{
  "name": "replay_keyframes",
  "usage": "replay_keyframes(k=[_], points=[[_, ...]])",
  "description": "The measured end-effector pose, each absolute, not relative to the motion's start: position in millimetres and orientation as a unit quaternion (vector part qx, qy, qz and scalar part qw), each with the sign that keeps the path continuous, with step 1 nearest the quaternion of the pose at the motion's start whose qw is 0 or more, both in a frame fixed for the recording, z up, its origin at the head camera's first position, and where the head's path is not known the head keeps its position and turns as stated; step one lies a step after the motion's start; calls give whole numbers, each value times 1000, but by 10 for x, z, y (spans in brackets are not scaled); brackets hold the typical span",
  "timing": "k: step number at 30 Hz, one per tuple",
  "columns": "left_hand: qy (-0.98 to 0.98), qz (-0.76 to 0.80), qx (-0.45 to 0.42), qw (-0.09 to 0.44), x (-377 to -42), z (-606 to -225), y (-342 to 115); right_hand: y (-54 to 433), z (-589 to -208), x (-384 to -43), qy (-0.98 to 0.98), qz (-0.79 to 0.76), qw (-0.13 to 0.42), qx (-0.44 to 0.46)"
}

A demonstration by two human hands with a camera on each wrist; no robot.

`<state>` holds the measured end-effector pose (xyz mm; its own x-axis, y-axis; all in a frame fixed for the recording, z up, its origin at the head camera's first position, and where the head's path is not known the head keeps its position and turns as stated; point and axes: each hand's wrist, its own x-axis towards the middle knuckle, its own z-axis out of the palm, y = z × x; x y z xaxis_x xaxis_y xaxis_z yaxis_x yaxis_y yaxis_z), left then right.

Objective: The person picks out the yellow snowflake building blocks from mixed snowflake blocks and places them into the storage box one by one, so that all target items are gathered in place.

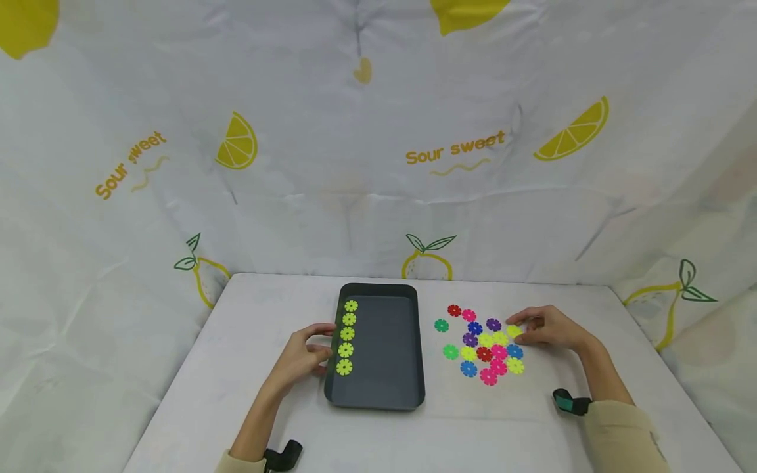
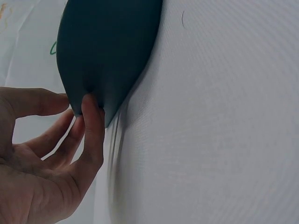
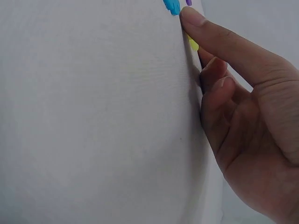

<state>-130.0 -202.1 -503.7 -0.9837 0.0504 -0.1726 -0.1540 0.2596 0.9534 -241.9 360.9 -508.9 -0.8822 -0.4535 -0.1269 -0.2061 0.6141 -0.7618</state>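
Note:
A dark grey rectangular tray [image 1: 387, 348] lies on the table, with a column of several yellow notched discs [image 1: 345, 350] along its left side. At the tray's left edge my left hand [image 1: 304, 355] grips the rim; in the left wrist view, the thumb and fingers of the left hand [image 2: 56, 154] meet at the tray's outer wall [image 2: 110, 51]. To the right, my right hand [image 1: 550, 328] has thumb and forefinger on either side of a yellow notched disc [image 1: 514, 331]. From the right wrist, that yellow disc [image 3: 193, 43] shows partly behind the thumb.
Loose notched discs in pink [image 1: 488, 376], red [image 1: 454, 311], green [image 1: 441, 326], blue [image 1: 468, 368], purple [image 1: 493, 324] and yellow lie in a cluster right of the tray, some overlapping. A white cloth with lemon prints [image 1: 355, 230] hangs behind the white table [image 1: 473, 440].

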Motion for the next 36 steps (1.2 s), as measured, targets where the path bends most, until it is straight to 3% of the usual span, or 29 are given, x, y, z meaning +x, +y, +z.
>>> replay_keyframes(k=[24,36], points=[[789,607,-43,86,-1313,-5051,-2008,3606,-5080,-2422,885,-399,170,-170],[791,604,-44,83,-1314,-5054,-2008,3474,-4959,-2299,913,-350,136,-158]])
